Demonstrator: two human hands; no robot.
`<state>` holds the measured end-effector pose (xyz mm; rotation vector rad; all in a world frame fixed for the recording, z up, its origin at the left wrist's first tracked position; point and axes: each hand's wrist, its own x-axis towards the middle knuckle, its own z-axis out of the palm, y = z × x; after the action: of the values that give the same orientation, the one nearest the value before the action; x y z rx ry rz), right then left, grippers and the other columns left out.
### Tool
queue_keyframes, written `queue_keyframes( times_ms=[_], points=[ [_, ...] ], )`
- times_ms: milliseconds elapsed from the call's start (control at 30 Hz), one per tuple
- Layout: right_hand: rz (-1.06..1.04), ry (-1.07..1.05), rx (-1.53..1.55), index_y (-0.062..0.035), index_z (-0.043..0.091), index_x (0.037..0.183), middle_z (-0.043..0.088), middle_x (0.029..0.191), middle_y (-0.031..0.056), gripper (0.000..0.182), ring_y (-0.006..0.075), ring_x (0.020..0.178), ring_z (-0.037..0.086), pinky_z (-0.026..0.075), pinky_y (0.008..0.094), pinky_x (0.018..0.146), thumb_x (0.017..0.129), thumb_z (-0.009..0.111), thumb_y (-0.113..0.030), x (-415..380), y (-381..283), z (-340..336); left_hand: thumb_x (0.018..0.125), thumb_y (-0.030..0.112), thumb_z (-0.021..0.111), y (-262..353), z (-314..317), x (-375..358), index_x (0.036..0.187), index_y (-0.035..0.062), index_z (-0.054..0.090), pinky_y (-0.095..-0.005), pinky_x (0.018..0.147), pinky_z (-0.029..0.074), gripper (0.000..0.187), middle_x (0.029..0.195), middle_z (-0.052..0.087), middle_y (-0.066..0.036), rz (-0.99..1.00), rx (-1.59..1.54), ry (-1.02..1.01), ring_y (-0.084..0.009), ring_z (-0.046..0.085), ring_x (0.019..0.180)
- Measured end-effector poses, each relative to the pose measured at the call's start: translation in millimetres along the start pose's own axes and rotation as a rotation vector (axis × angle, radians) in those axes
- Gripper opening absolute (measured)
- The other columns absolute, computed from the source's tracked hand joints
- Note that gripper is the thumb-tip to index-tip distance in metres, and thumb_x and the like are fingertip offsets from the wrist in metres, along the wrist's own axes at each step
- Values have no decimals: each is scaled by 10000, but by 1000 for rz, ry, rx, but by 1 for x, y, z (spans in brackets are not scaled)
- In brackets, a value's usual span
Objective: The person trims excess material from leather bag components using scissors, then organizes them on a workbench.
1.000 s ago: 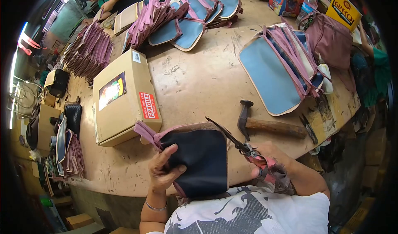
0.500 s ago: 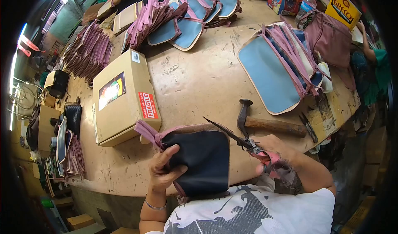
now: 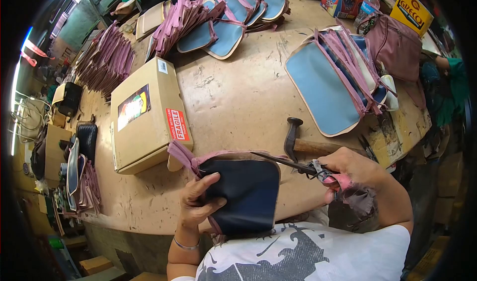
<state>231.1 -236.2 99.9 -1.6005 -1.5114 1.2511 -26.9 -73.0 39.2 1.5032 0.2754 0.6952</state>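
My left hand [image 3: 201,201] grips a dark navy pouch panel [image 3: 248,191] by its left side, thumb lying on its face. Pink zipper trim runs along the panel's top edge, and a pink strip end [image 3: 180,154] sticks out at the upper left. My right hand [image 3: 350,166] is closed around a pair of scissors [image 3: 298,166], whose handles are wrapped in pink and grey cloth. The blades point left, their tips overlapping the panel's top edge in this view. A hammer [image 3: 318,146] lies on the table just beyond my right hand, which partly covers its wooden handle.
A cardboard box [image 3: 149,127] stands left of the panel. Blue pouches with pink trim [image 3: 323,89] are stacked at the right, more [image 3: 221,37] at the back. A mauve bag [image 3: 397,47], a bottle [image 3: 366,7] and a yellow box [image 3: 411,12] stand back right. Co-workers' arms show at the edges.
My right hand and the scissors have moved right, and the blades now lie flatter, nearer the panel's top edge. The panel has shifted slightly right. Co-workers' arms have moved at both sides.
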Motion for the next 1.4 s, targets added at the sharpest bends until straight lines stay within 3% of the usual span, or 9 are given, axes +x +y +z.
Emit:
queue_keyframes(
  times_ms=[267, 467, 867, 967, 1067, 1167, 1267, 1400],
  points=[
    [43, -81, 16, -41, 423, 753, 444, 658, 116, 340, 250, 603, 409, 348, 313, 562, 713, 578, -342, 0, -6, 7, 565, -113, 638, -3, 0, 0, 1065, -2, 508, -254, 791, 377, 528, 1009, 547, -101, 28, -14, 27, -163, 512, 924],
    [5, -68, -63, -43, 417, 750, 458, 666, 127, 271, 314, 632, 436, 348, 351, 558, 744, 515, -295, 3, -3, 10, 571, -113, 641, -1, 1, -1, 1071, -1, 502, -263, 821, 366, 531, 1029, 536, -101, 40, -22, 12, -170, 497, 956],
    [-21, -29, -71, -4, 467, 764, 490, 661, 165, 237, 322, 614, 457, 369, 337, 572, 723, 529, -229, -2, -5, 3, 560, -114, 638, 1, 1, -3, 1054, 3, 518, -258, 803, 365, 522, 998, 539, -88, -9, -4, 10, -172, 496, 935],
    [63, -25, -86, 9, 479, 756, 487, 631, 176, 298, 322, 588, 451, 368, 335, 550, 697, 572, -268, -4, -5, -1, 557, -113, 637, 2, 3, -1, 1048, 6, 524, -252, 785, 369, 517, 976, 546, -85, -19, -22, 7, -164, 499, 915],
    [53, 6, -121, -17, 416, 647, 426, 532, 83, 385, 218, 466, 405, 339, 297, 456, 559, 723, -233, -6, -1, -3, 556, -114, 634, 3, 4, 1, 1046, 7, 525, -249, 775, 374, 516, 959, 552, -88, 8, 25, -8, -167, 508, 899],
    [57, 3, -163, -18, 421, 646, 434, 535, 81, 380, 223, 469, 407, 342, 296, 458, 558, 722, -233, -8, -6, -7, 557, -114, 631, 1, 1, -1, 1041, 5, 528, -247, 749, 384, 509, 938, 559, -92, -19, 20, -14, -168, 519, 869],
    [108, -50, -135, 16, 509, 758, 494, 605, 184, 386, 316, 555, 465, 367, 333, 513, 661, 613, -343, -9, -15, -15, 556, -117, 628, 4, 1, 0, 1035, 3, 531, -237, 713, 392, 503, 918, 563, -91, -31, 47, -22, -158, 524, 837],
    [-17, -10, -247, 10, 506, 775, 511, 641, 174, 327, 311, 573, 475, 377, 328, 523, 697, 579, -299, -5, -10, -13, 551, -106, 632, 8, 5, 5, 1035, 7, 535, -199, 583, 354, 506, 805, 546, -38, 13, 106, -44, -95, 478, 698]
  ],
)
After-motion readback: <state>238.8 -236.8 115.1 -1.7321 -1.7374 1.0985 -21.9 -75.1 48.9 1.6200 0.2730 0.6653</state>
